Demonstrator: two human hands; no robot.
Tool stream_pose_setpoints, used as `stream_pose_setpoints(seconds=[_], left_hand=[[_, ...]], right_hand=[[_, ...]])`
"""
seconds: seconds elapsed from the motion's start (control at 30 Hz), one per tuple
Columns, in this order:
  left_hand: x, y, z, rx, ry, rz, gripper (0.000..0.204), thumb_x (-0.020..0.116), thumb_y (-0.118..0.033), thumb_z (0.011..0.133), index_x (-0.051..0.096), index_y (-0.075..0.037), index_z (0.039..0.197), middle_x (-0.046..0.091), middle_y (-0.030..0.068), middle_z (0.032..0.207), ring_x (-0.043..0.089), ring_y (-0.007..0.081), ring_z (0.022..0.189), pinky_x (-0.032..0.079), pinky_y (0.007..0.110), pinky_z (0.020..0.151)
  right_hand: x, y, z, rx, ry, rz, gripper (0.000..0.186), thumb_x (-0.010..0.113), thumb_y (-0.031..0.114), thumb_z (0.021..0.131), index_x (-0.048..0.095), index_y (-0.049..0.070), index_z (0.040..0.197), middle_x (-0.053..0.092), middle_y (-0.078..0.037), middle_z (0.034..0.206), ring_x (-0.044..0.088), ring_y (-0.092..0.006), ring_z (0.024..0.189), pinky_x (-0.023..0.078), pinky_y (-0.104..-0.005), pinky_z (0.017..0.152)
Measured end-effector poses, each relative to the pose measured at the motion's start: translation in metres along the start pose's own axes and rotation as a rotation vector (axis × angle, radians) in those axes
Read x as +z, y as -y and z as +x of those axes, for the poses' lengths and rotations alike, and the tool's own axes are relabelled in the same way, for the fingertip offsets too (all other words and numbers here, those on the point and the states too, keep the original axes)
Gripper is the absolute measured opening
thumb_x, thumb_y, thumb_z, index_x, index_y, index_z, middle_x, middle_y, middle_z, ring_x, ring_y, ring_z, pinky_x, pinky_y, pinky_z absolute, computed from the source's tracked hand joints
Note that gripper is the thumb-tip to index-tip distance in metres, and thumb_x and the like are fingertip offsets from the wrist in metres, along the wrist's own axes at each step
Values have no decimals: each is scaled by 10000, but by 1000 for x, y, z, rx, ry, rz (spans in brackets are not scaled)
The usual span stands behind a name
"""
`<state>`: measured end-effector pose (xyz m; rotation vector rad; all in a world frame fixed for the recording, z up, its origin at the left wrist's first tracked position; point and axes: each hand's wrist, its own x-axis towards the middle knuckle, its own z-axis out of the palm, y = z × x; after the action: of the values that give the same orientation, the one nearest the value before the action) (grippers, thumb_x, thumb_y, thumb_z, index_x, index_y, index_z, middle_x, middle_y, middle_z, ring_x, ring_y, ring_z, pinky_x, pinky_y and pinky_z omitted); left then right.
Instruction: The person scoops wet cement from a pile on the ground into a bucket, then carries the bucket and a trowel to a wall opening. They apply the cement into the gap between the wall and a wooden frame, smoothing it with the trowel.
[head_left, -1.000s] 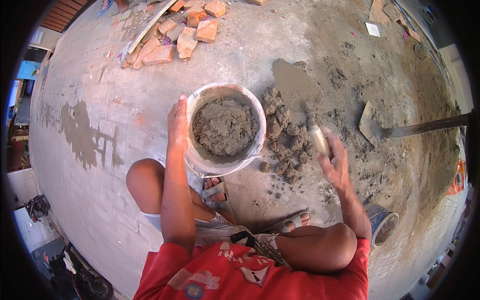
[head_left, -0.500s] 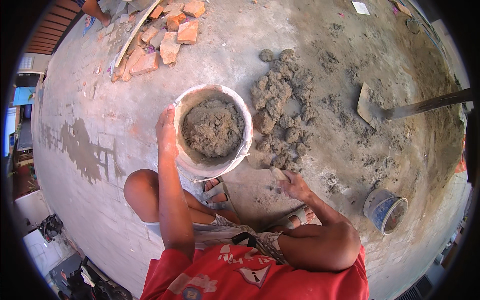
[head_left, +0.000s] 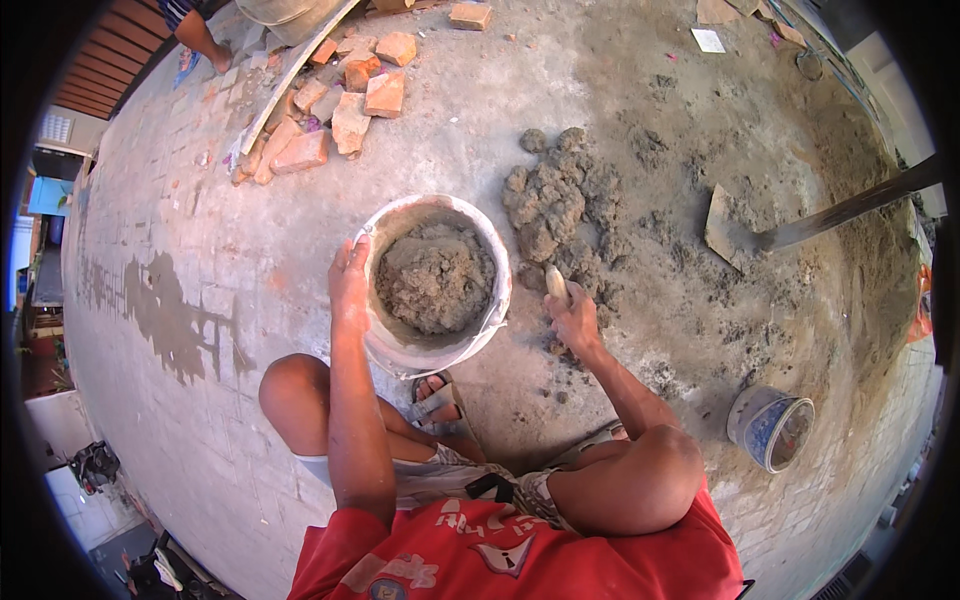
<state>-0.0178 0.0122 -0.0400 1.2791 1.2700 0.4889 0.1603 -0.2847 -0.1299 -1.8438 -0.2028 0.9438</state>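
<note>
A red short-sleeved shirt [head_left: 630,560] with white print [head_left: 455,518], pale patterned shorts [head_left: 533,496] and grey strapped sandals [head_left: 437,402] are worn.

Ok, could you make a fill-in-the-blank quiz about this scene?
1. The left hand is on the ____ side of the bucket of grey mix.
2. The right hand grips a tool by its pale ____.
3. The shirt is mainly ____.

Missing words: left; handle; red.

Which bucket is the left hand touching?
The white bucket with mortar heaped inside: the left hand is on its left side. The blue-patterned bucket at right and beige container at the top edge are apart from that hand.
</note>
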Motion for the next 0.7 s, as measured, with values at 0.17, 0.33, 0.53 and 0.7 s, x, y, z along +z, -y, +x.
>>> stream_pose_setpoints(seconds=[0.17, 0.33, 0.53, 0.7], left_hand=[[2, -11, -10, 0, -18, -21, 806, 668, -439, 866, 370, 64, 1421, 404, 218, 1452, 402, 300, 1335, 323, 377, 1083], [14, -24, -23, 14, -61, -12, 801, 682, -422, 864, 378, 79, 1410, 405, 236, 1442, 404, 303, 1330, 320, 372, 1083], [20, -28, -27, 28, -72, -40, 799, 670, -428, 877, 370, 85, 1410, 418, 237, 1426, 403, 302, 1330, 308, 371, 1093], [17, -22, -19, 49, -47, -52, 799, 657, -448, 883, 373, 83, 1407, 418, 240, 1425, 396, 304, 1335, 303, 373, 1099]], right_hand=[[-7, -13, -7, -31, -30, -51, 519, 648, 255, 874, 502, -44, 1272, 625, -116, 814, 596, -159, 588, 500, -321, 521], [-27, -23, -18, -132, -55, -175, 523, 642, 250, 877, 499, -34, 1292, 640, -136, 846, 618, -171, 616, 504, -334, 531], [-73, 19, -42, -66, 6, -161, 491, 640, 252, 871, 535, -28, 1260, 614, -106, 814, 595, -152, 608, 490, -327, 522], [-96, 79, -69, -36, 32, -135, 482, 594, 169, 832, 534, -35, 1264, 584, -70, 751, 550, -121, 557, 457, -301, 495]])
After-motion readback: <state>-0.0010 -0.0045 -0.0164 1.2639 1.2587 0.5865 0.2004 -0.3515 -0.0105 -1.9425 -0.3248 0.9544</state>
